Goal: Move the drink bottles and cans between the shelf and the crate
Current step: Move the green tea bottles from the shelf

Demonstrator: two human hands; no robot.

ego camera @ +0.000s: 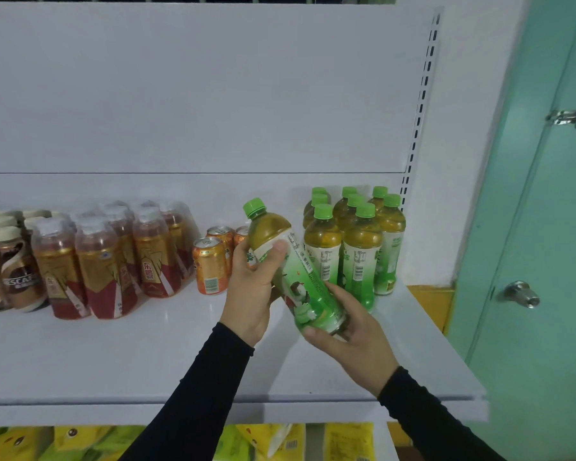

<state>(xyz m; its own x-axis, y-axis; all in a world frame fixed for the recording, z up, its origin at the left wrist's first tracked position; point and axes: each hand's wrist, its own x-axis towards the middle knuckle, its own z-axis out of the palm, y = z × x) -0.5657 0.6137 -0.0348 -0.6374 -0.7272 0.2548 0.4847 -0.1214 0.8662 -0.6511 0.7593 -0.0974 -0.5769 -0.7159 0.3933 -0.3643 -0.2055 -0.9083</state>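
A green-capped tea bottle (291, 266) is tilted above the white shelf (113, 354), cap toward the upper left. My left hand (255, 287) grips its upper body, thumb across the label. My right hand (350, 331) holds its base from below. Just behind to the right, several matching green tea bottles (353, 241) stand upright in a cluster at the shelf's right end. No crate is in view.
Orange cans (210, 266) stand just left of my left hand. Further left are red-and-gold bottles (107, 257) and brown coffee bottles (10, 271). Yellow packets (263, 440) fill the shelf below. A green door (529, 227) is at the right.
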